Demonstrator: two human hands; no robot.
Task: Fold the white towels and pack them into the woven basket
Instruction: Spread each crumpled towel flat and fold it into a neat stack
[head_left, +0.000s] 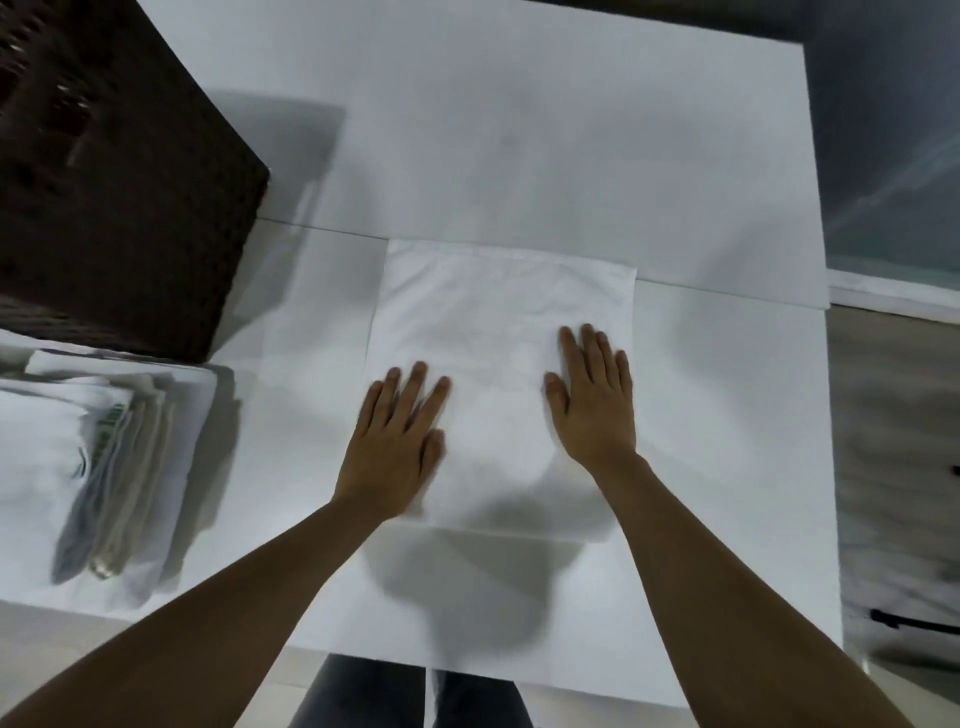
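— The white towel (498, 332), where is it found?
— It is spread flat near the middle of the white table (571, 130), already folded into a rough rectangle, its far edge crossing a seam in the tabletop.
— And the hands?
— The left hand (400, 441) and the right hand (592, 400) are laid palm-down on the towel's near half, fingers straight and slightly spread. They are kept apart, nothing gripped by either. Both forearms are bare.
— What is seen around it?
— A dark woven basket (119, 171) is set at the far left of the table, well apart from the towel. Nearer the person, just beside the basket, a stack of folded cloths (104, 457) is piled, mostly white, with some beige and green-marked edges showing; the stack is blurred.
— Is the path to the basket blocked?
— Only bare tabletop is seen between towel and basket.
— What is held inside the basket?
— That cannot be told; only its outer wall is shown.
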